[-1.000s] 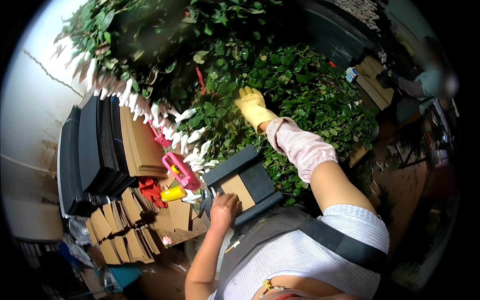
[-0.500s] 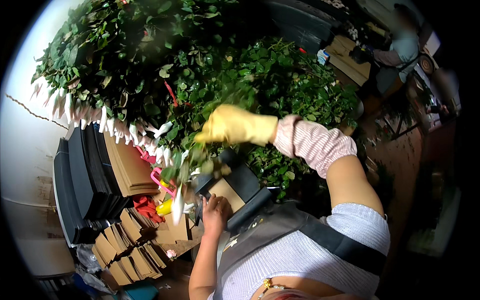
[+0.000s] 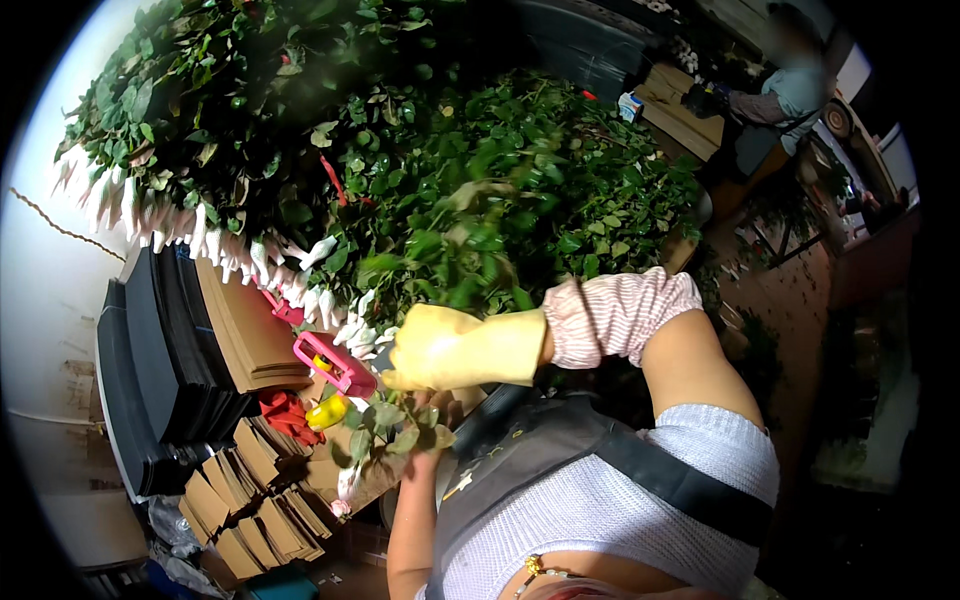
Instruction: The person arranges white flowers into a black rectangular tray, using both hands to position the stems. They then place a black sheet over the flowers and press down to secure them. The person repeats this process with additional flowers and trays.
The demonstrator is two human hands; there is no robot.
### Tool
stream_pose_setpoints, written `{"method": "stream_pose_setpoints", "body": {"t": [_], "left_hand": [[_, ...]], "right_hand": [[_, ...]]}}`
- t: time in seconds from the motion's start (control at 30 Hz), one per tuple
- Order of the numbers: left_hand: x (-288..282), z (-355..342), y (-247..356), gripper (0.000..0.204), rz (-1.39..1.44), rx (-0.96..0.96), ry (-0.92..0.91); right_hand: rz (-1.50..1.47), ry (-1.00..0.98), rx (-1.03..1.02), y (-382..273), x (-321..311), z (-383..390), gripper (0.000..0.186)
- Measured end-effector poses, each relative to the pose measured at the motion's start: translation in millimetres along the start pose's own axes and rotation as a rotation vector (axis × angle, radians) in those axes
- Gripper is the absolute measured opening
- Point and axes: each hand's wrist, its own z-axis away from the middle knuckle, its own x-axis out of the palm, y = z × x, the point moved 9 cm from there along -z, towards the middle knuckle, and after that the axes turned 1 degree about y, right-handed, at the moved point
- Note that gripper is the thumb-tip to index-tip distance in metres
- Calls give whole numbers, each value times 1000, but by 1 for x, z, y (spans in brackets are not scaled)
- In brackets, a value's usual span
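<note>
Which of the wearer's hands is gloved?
The right hand: a yellow glove covers it, sleeve cover above the wrist. The left hand, partly hidden by leaves, shows bare skin.

We see one leafy flower stem (image 3: 405,440) hanging bud-down from the yellow-gloved right hand (image 3: 440,350), its green leaves spread and its white-wrapped bud (image 3: 347,482) pointing to the lower left. Its leaves partly hide the bare left hand (image 3: 425,460), beside which we make out a mostly covered black tray (image 3: 503,403).
</note>
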Motion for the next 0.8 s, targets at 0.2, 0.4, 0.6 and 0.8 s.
{"method": "stream_pose_setpoints", "body": {"t": [0.2, 0.4, 0.6, 0.8], "left_hand": [[18, 18, -26, 61, 1314, -683, 71], [-9, -1, -8, 100, 73, -129, -6], [-5, -1, 2, 39, -91, -60, -113], [-9, 0, 12, 33, -107, -73, -170]], "right_hand": [[-44, -288, 368, 20, 44, 53, 21], [-39, -331, 464, 83, 133, 124, 21], [-421, -296, 364, 109, 183, 143, 39], [-302, 0, 559, 221, 69, 56, 37]]}}
